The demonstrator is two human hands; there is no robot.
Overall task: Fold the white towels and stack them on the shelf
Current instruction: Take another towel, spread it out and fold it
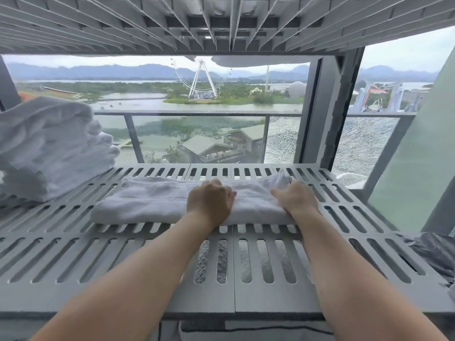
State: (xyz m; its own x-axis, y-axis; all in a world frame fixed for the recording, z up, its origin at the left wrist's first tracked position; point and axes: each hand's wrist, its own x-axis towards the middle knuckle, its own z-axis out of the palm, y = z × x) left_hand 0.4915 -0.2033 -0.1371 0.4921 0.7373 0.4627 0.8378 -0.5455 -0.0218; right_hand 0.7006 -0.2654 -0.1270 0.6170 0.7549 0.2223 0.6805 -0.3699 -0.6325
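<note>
We reached over a grey shelf [73,254] of slotted panels, joined by a seam down the middle. An upper shelf [221,23] hung close above it, its ribbed underside filling the top of the view, with a bit of white cloth [248,61] drooping over its far edge. Behind the shelf stood a window [152,94] with a dark post [317,114] to the right, and past it a glass railing [197,113]. Beyond lay a lake [138,102], a white wheel [203,78] on a green island, low buildings and hazy hills. A sign on one roof [225,155] was too small for us to read; we made out no other writing.

The towel [152,199] lay folded into a long band across the middle of the shelf, running left to right, flat at its left end and rumpled at its far right corner. Our left hand [210,200] sat on it just right of its middle, fingers curled down into the fabric, thumb pointing right. Our right hand [295,199] was at the right end, fingers curled over and gripping the bunched cloth. The two hands were near each other but apart, with a strip of towel between them.

A stack [49,143] of folded white towels stood at the far left of the shelf, near the towel's left end without touching it. Crinkled dark plastic [433,252] lay at the shelf's right edge, and a knitted texture [211,262] showed through the near slots.
</note>
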